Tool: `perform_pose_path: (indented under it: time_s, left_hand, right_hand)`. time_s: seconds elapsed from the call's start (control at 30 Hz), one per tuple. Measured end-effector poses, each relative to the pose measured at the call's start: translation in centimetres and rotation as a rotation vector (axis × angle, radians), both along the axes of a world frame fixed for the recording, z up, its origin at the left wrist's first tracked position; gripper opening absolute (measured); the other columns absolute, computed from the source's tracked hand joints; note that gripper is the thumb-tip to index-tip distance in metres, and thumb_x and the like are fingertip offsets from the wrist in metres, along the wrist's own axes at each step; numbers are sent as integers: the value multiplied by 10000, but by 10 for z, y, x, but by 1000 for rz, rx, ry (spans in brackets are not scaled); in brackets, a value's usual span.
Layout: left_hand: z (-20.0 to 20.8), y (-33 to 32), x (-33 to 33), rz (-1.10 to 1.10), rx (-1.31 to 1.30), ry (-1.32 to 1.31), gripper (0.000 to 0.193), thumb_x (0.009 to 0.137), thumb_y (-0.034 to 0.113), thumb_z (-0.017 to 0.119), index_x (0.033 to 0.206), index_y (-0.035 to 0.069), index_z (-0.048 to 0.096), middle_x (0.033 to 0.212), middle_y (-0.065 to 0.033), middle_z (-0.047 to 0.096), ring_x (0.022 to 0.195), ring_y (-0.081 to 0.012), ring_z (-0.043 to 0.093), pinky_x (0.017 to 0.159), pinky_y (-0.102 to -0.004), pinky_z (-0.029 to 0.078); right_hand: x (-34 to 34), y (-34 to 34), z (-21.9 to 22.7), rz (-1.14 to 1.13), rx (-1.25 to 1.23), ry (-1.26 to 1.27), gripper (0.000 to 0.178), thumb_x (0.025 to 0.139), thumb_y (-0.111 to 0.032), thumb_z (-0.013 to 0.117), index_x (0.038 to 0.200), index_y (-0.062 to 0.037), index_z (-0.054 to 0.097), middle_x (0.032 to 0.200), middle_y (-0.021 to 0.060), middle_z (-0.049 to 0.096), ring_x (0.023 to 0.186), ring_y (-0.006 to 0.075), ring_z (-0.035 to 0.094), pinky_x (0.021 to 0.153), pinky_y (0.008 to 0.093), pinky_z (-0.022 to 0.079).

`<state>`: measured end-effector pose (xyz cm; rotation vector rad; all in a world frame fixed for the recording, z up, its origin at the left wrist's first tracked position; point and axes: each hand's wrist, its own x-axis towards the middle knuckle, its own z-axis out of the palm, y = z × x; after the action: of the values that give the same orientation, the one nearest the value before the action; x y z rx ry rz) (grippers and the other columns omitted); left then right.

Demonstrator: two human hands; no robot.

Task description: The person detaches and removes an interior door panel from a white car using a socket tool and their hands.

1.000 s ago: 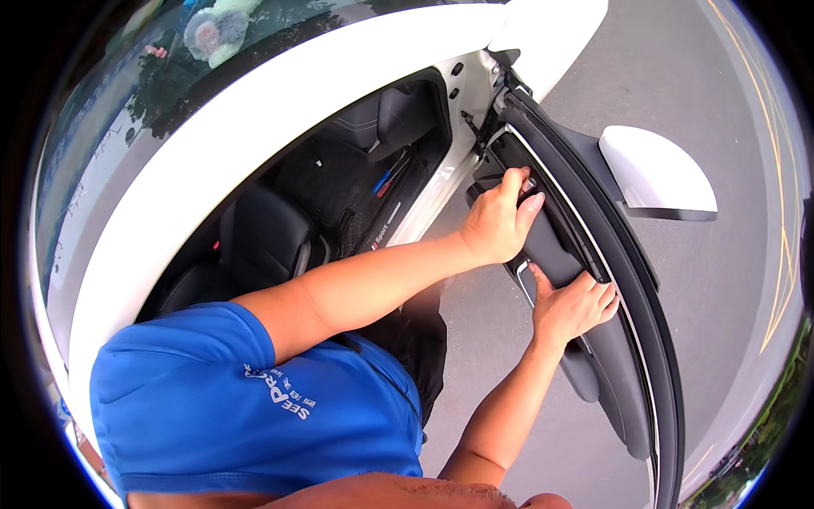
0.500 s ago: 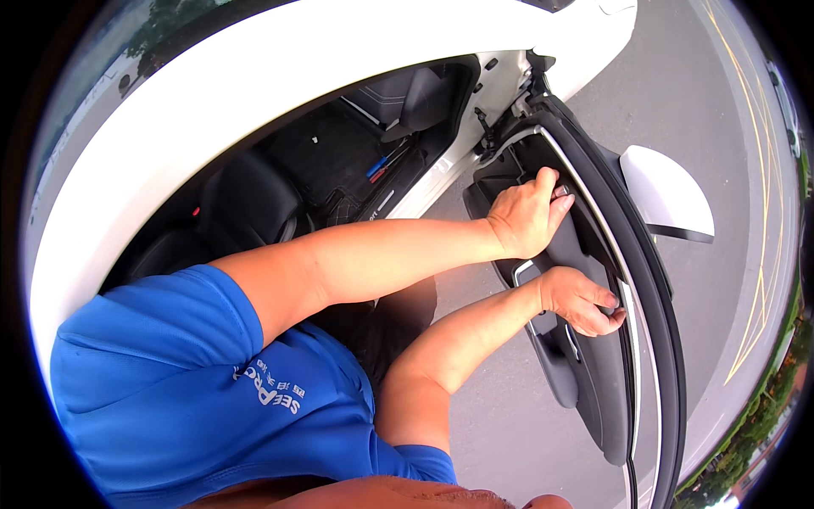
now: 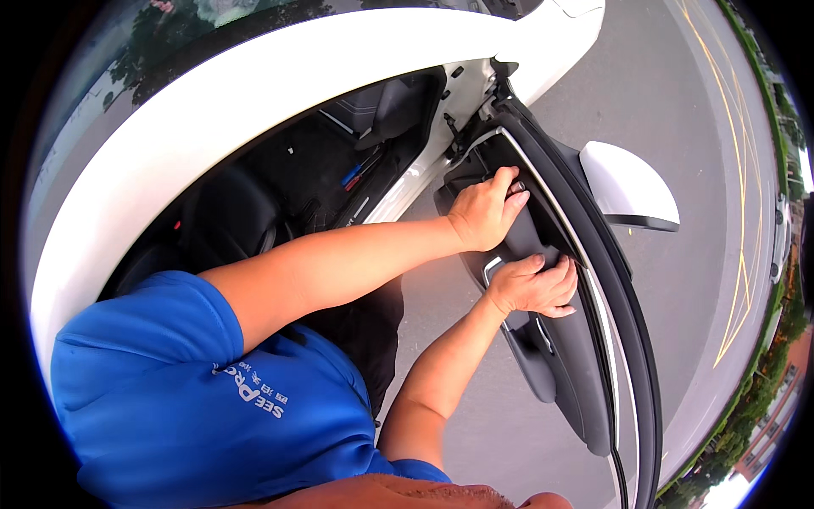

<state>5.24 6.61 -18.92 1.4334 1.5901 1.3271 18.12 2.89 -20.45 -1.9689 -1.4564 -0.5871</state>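
The open front door [image 3: 632, 365] of a white car swings out in front of me, its dark grey inner trim panel [image 3: 585, 382] facing me. My left hand [image 3: 487, 212] is closed near the front upper part of the panel. A small dark, shiny piece [image 3: 518, 187] shows between its thumb and fingers, too little of it visible to name. Slightly nearer, my right hand [image 3: 536, 286] lies on the panel below the window line. Its fingers are stretched out and spread, with the fingertips by the panel's upper edge.
Inside the car are a black seat [image 3: 229, 208] and tools with blue [image 3: 350, 176] and red [image 3: 354, 183] handles on the floor. A white side mirror [image 3: 623, 182] juts from the door's outer side. Grey pavement [image 3: 670, 127] with yellow lines lies beyond.
My right hand has gone from curled fingers at the panel's upper edge to stretched, spread fingers. My left hand keeps its grip. The whole view has shifted slightly.
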Motion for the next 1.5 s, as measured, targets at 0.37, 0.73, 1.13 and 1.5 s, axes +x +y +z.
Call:
perform_pose_path:
  time_s: [0.37, 0.73, 1.13, 1.5]
  left_hand:
    - [8, -4, -14, -116, -73, -27, 462, 1004, 221, 491, 1342, -87, 424, 987, -287, 664, 914, -427, 679, 807, -454, 534]
    - [-4, 1, -4, -33, 50, -79, 503, 986, 281, 569, 1288, -113, 482, 991, -251, 662, 861, -344, 703, 720, -398, 551]
    - [-18, 16, -14, -70, 309, 59, 750, 960, 605, 502, 1130, -125, 522, 1064, -206, 495, 810, -287, 635, 689, -349, 544]
    - [-38, 24, -4, -121, 558, 4, 338, 962, 367, 574, 934, 31, 552, 1036, -204, 436, 687, -227, 472, 574, -322, 417]
  right_hand:
    - [10, -13, 4, 215, -80, -99, 903, 928, -766, 371, 1284, 39, 572, 1249, 152, 604, 1225, 330, 514, 1150, 551, 100]
    - [1, 10, 5, 109, 102, -41, 469, 987, -389, 436, 1085, -3, 685, 1026, 111, 694, 905, 318, 624, 865, 440, 353]
    - [-50, 56, 0, 79, 819, 742, 527, 1065, -445, 323, 1279, 27, 418, 1256, 193, 491, 1016, 290, 675, 772, 335, 678]
    - [-50, 60, 2, 51, 830, 729, 576, 1054, -430, 349, 1335, 71, 395, 1245, 183, 518, 1091, 243, 630, 857, 328, 622]
